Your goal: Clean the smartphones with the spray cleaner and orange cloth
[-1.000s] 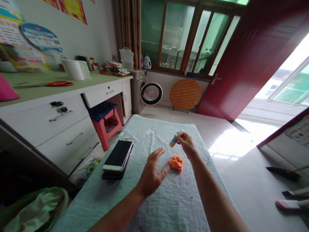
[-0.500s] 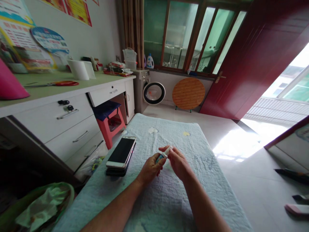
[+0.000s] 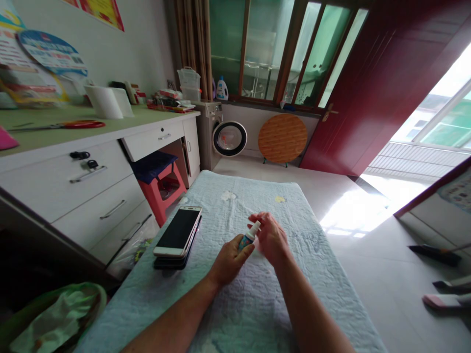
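My left hand point(image 3: 228, 259) grips a small spray bottle point(image 3: 248, 237) with a white nozzle and a blue-green label, held upright over the light blue cloth point(image 3: 235, 304) on the table. Just right of the bottle's top, my right hand point(image 3: 270, 238) has its fingers curled; what it holds, if anything, is hidden. The orange rag is out of sight, covered by my hands. A white phone point(image 3: 178, 231) lies on a dark one to the left of my hands.
A white desk with drawers point(image 3: 84, 181) stands left, with red scissors point(image 3: 69, 125) on top and a red stool point(image 3: 160, 184) beneath. A washing machine point(image 3: 224, 137), a round folding table point(image 3: 282, 138) and a red door point(image 3: 371, 88) stand beyond. A green bag point(image 3: 55, 318) sits lower left.
The bottle passed from my right hand, raised a second ago, down into my left hand. Both hands came together over the orange rag, which is now hidden.
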Action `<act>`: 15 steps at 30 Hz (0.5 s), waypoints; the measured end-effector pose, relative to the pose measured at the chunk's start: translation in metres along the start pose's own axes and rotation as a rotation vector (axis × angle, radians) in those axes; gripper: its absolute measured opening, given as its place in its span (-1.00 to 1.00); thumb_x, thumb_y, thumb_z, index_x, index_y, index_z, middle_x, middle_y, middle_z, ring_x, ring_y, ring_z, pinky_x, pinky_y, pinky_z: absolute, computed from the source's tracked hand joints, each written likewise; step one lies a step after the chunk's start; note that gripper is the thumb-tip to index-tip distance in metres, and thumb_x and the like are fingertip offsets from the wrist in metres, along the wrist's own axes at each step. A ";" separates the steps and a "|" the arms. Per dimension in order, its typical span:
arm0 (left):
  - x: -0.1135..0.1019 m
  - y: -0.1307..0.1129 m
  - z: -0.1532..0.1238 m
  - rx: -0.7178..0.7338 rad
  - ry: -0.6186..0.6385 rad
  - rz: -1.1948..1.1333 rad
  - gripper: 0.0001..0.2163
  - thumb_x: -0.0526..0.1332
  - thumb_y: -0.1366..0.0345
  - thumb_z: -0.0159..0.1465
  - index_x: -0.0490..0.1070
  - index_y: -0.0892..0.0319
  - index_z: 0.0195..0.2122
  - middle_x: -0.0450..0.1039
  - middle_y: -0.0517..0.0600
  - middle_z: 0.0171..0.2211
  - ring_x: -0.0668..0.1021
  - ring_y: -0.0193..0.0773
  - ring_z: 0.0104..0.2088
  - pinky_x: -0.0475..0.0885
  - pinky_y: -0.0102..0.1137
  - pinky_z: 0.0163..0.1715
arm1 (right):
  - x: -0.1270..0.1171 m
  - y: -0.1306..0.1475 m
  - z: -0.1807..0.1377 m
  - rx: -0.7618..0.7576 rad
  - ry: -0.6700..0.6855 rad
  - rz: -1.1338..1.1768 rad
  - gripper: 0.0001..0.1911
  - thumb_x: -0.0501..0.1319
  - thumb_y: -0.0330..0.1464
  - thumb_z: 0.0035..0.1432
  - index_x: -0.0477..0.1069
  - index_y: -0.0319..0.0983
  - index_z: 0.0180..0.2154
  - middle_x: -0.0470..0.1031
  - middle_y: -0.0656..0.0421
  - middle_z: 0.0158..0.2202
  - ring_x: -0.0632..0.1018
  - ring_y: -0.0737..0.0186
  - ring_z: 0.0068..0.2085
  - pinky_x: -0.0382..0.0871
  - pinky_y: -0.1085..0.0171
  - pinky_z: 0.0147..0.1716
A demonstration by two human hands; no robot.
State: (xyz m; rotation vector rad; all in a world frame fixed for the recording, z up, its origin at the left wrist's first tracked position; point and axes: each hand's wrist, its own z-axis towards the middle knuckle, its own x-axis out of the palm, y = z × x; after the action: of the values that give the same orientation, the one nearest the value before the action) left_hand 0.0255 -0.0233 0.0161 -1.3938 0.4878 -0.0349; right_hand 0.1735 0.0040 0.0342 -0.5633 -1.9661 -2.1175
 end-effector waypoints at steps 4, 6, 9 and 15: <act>-0.001 -0.001 -0.003 -0.010 0.011 -0.044 -0.74 0.09 0.06 0.31 0.28 0.14 -0.36 0.25 -0.18 -0.54 0.34 -0.34 -0.51 0.23 -0.45 -0.45 | -0.054 0.009 0.025 -0.190 -0.278 -0.572 -0.61 0.13 -0.01 0.11 0.48 -0.18 -0.27 0.46 0.09 -0.16 0.44 0.09 -0.12 0.34 0.18 -0.17; -0.001 -0.001 -0.005 -0.014 0.024 -0.084 -0.79 0.07 0.11 0.32 0.26 0.13 -0.32 0.25 -0.17 -0.51 0.35 -0.34 -0.49 0.25 -0.45 -0.43 | -0.078 0.009 0.034 -0.239 -0.352 -0.808 -0.60 0.11 -0.05 0.10 0.50 -0.21 -0.27 0.46 0.07 -0.21 0.43 0.10 -0.17 0.31 0.17 -0.13; -0.001 0.002 -0.007 -0.011 0.035 -0.118 -0.84 0.04 0.16 0.33 0.24 0.13 -0.26 0.27 -0.16 -0.45 0.37 -0.33 -0.46 0.27 -0.45 -0.42 | -0.099 0.004 0.039 -0.290 -0.383 -1.033 -0.60 0.07 -0.13 0.09 0.50 -0.27 -0.23 0.44 0.06 -0.29 0.41 0.13 -0.27 0.29 0.17 -0.17; 0.000 0.005 -0.007 0.027 0.000 -0.037 -0.86 0.10 0.17 0.32 0.21 0.11 -0.25 0.17 -0.19 -0.50 0.34 -0.34 -0.48 0.25 -0.45 -0.42 | -0.105 -0.005 0.036 -0.184 -0.426 -1.351 -0.63 0.04 -0.33 0.14 0.52 -0.21 -0.11 0.52 0.06 -0.17 0.42 0.04 -0.13 0.18 0.11 -0.09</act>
State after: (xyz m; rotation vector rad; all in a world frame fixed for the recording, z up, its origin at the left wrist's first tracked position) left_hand 0.0219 -0.0290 0.0106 -1.3768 0.4595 -0.0712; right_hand 0.2718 0.0287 -0.0116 0.5905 -2.8526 -3.0579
